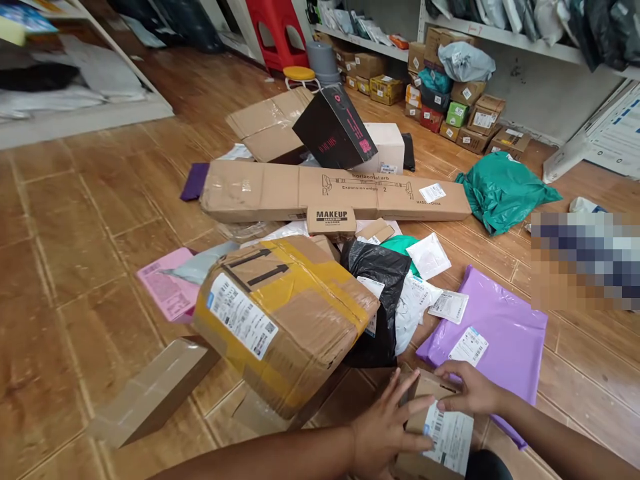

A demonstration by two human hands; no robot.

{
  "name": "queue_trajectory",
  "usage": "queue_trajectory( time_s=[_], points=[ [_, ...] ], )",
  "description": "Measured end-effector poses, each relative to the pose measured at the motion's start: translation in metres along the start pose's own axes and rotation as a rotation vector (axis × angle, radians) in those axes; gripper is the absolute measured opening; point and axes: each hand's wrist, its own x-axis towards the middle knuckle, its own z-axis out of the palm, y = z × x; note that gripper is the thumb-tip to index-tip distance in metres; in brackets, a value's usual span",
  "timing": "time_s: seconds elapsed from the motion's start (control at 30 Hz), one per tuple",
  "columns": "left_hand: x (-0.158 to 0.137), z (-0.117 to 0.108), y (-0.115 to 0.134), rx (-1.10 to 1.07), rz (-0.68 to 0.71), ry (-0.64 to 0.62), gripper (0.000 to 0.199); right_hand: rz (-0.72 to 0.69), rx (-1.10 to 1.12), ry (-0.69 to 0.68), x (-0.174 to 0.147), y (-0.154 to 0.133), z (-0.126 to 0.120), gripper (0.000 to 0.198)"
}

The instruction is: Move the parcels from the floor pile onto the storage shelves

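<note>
At the bottom of the head view, a small brown cardboard box [417, 460] with a white shipping label [447, 437] is between my hands. My left hand [387, 427] holds its left side, fingers spread over the top and reaching the label's edge. With thumb and forefinger bent, my right hand [470, 387] grips the box's far right edge by the label's upper corner. Just beyond lie a purple mailer bag [500, 327] and a black plastic parcel [383, 267]. Left of them, a large yellow-taped carton [300, 300] rests tilted on other parcels.
A long flat carton [280, 193] crosses the pile, with a black box [335, 130] behind it. A green bag [505, 190] lies at its right end. Stacked boxes [485, 113] stand under a wall shelf [505, 43]. A brown box [155, 393] lies left on the floor.
</note>
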Motion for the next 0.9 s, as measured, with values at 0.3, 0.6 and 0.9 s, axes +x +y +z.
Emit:
queue_trajectory(
  time_s=[0.3,0.6,0.9],
  points=[
    [-0.003,0.054,-0.003,0.387,-0.077,0.374,0.069,-0.606,-0.374,0.607,0.076,-0.055,-0.061,0.025],
    [0.04,0.097,-0.01,0.866,-0.053,0.565,0.036,-0.316,-1.189,0.21,0.347,-0.158,-0.091,0.07],
    [0.104,0.089,-0.032,0.479,-0.025,0.315,0.059,-0.277,-1.376,0.216,0.406,-0.132,-0.07,0.053]
  ],
)
